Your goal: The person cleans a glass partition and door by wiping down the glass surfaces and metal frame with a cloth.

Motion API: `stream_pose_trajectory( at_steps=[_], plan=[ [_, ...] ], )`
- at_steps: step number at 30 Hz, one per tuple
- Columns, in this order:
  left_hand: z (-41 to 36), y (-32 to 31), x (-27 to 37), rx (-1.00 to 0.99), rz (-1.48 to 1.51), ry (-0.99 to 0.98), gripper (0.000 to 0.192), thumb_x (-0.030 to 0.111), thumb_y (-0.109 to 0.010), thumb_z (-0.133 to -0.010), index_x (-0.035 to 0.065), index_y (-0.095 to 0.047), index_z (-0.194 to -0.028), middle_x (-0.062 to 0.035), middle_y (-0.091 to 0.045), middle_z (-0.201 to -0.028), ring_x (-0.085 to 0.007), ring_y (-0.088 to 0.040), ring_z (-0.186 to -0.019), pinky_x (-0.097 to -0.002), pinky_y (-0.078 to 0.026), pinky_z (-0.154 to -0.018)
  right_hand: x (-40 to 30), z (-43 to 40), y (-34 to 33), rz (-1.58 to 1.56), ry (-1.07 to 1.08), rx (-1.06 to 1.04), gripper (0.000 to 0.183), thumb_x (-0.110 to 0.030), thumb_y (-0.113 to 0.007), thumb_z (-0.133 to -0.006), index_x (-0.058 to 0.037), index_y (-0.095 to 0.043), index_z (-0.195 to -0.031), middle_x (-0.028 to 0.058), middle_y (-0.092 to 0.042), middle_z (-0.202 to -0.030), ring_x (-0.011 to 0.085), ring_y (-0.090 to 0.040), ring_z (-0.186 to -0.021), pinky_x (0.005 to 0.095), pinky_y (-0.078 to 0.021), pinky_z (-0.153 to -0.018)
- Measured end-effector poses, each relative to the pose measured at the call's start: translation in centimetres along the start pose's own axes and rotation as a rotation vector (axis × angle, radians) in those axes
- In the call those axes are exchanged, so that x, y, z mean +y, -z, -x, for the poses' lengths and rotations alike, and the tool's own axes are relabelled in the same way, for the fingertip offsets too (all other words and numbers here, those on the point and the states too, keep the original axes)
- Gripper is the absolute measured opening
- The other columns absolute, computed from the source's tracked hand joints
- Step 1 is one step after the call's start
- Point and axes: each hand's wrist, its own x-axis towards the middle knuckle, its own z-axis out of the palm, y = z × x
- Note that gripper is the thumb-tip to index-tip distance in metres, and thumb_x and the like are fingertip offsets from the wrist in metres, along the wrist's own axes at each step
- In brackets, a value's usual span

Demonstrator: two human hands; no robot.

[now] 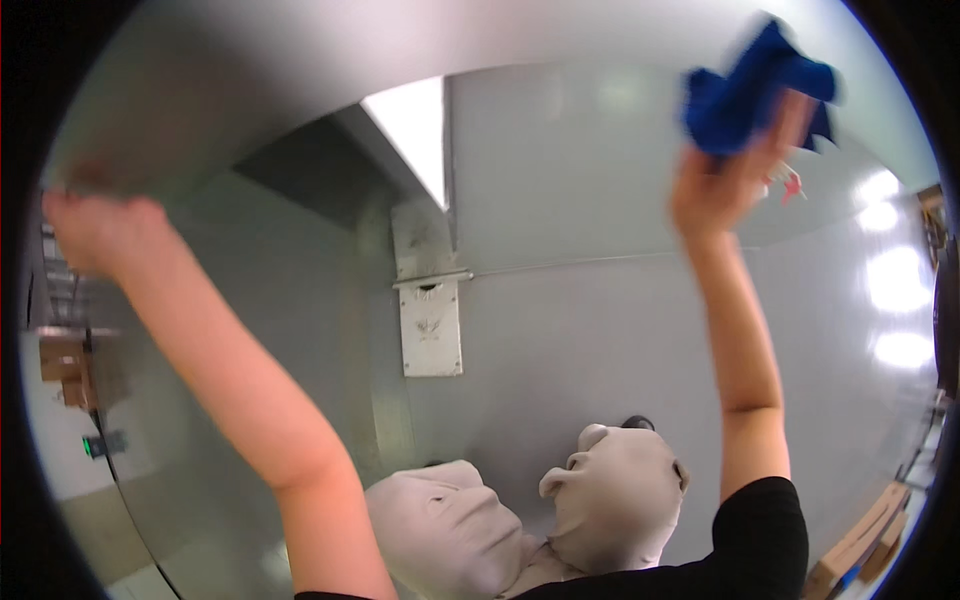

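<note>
In my raised right hand (716, 184) is a crumpled blue cloth (750, 97), blurred at its edges. The cloth is up at the top right, in front of a pale grey surface. My left hand (105, 229) reaches to the far left and touches the lower edge of a smooth grey panel (285, 52). Blur hides its fingers, so I cannot tell whether they grip that edge. A small pinkish-red thing (791, 186), too blurred to name, shows beside my right wrist.
Below lies a grey floor (585, 345) with a screwed-down metal plate (431, 330) and a short bar across it. My legs in light trousers (615, 495) stand at the bottom. Cardboard boxes (64, 360) are at the left rim, with more cardboard (859, 536) at lower right.
</note>
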Motion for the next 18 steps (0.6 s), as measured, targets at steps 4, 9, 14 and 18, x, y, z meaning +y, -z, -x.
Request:
stream_pose_trajectory(
  at_steps=[4, 9, 14, 18],
  plan=[
    [-2.0, 1.9, -0.4, -0.062, -0.042, -0.049, 0.039, 0.026, -0.05, -0.088, -0.0095, -0.054, -0.105, -0.0122, -0.06, -0.107, -0.0217, -0.059, -0.095, -0.0338, -0.047, -0.086, -6.6, 2.4, -1.1, -0.172, 0.114, -0.415, 0.044, -0.017, -0.049, -0.08, -0.0194, -0.053, -0.125, -0.0049, -0.045, -0.134, 0.0191, -0.041, -0.124, 0.0341, -0.0331, -0.096],
    [0.4, 2.0, 1.7, -0.145, 0.029, 0.075, 0.039, 0.026, -0.043, -0.095, -0.0051, -0.048, -0.118, -0.0108, -0.052, -0.121, -0.0187, -0.048, -0.113, -0.0314, -0.036, -0.099, 0.0, 2.5, 2.0, 0.022, 0.255, -0.324, 0.037, -0.017, -0.052, -0.081, -0.0273, -0.06, -0.116, -0.0079, -0.05, -0.13, 0.0139, -0.048, -0.114, 0.0313, -0.0333, -0.095],
    [-0.9, 2.1, 0.9, -0.208, -0.008, 0.093, 0.042, 0.029, -0.036, -0.097, -0.004, -0.046, -0.12, -0.0113, -0.049, -0.124, -0.0192, -0.045, -0.116, -0.0324, -0.032, -0.101, 10.7, 3.9, 5.9, 0.126, -0.114, -0.122, 0.044, -0.006, -0.058, -0.069, -0.0179, -0.062, -0.112, 0.0049, -0.049, -0.129, 0.0256, -0.043, -0.122, 0.0411, -0.0298, -0.101],
    [-1.7, 2.9, 0.6, -0.259, -0.019, 0.114, 0.045, 0.031, -0.032, -0.098, -0.0042, -0.043, -0.124, -0.0124, -0.046, -0.129, -0.0209, -0.041, -0.12, -0.0345, -0.028, -0.104, 19.9, 4.0, 9.1, 0.244, -0.227, 0.119, 0.038, -0.01, -0.045, -0.088, 0.0044, -0.044, -0.123, 0.0232, -0.04, -0.131, 0.0401, -0.038, -0.12, 0.0407, -0.028, -0.101]
  ],
)
